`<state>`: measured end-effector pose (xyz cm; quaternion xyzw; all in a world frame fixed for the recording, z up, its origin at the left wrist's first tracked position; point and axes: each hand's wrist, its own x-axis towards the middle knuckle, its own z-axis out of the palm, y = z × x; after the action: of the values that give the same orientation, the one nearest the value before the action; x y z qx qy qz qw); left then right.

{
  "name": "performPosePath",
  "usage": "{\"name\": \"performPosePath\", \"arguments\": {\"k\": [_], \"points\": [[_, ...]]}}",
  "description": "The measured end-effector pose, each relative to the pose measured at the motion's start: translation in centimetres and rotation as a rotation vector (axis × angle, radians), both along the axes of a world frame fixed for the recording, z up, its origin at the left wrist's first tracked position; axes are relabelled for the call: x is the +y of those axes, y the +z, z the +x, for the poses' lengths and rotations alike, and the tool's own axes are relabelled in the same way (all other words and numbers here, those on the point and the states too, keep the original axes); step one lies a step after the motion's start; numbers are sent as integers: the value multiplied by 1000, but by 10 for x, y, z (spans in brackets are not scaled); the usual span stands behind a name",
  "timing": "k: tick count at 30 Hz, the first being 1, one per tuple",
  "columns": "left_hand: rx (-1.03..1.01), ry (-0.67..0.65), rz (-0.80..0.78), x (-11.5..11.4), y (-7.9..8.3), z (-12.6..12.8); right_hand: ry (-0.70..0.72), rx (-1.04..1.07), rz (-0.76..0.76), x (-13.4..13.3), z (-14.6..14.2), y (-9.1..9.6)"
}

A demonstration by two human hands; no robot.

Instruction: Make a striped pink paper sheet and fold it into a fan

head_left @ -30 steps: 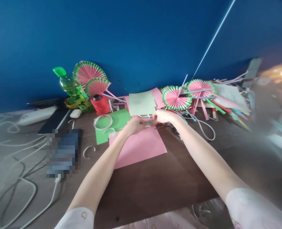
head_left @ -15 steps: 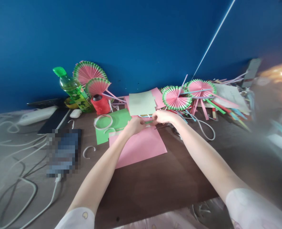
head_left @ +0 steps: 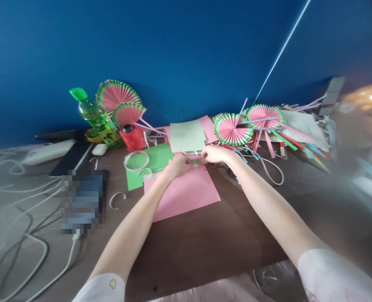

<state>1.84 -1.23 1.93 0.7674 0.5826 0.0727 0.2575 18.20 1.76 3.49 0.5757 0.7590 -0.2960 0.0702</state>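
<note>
Both of my arms reach forward over a dark brown table point(head_left: 205, 247). My left hand point(head_left: 177, 166) and my right hand point(head_left: 213, 154) meet at the far edge of a pink paper sheet point(head_left: 186, 193). Their fingers are pinched together on a small green paper strip point(head_left: 196, 161) held between them. A green sheet point(head_left: 148, 163) lies just left of the hands. A pale green sheet point(head_left: 186, 135) rests behind them on more pink paper.
Pink-and-green pleated paper fans point(head_left: 233, 129) lie behind the hands; more fans point(head_left: 118, 98) lean on the blue wall. A green bottle point(head_left: 96, 117), red thread spool point(head_left: 132, 137), tape ring point(head_left: 136, 161), blurred phone point(head_left: 83, 200) and white cables point(head_left: 25, 193) sit left. Coloured paper strips point(head_left: 293, 140) pile right.
</note>
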Motion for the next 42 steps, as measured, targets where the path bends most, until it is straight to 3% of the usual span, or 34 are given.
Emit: {"name": "performPosePath", "arguments": {"k": [13,33,42], "points": [[46,-23,-1,2,1,0,-10,-65,37,-1,-2,0],[176,51,7,-2,4,10,-8,-67,29,-2,-2,3],[219,50,28,-2,2,9,17,-125,165,-6,-11,6]]}}
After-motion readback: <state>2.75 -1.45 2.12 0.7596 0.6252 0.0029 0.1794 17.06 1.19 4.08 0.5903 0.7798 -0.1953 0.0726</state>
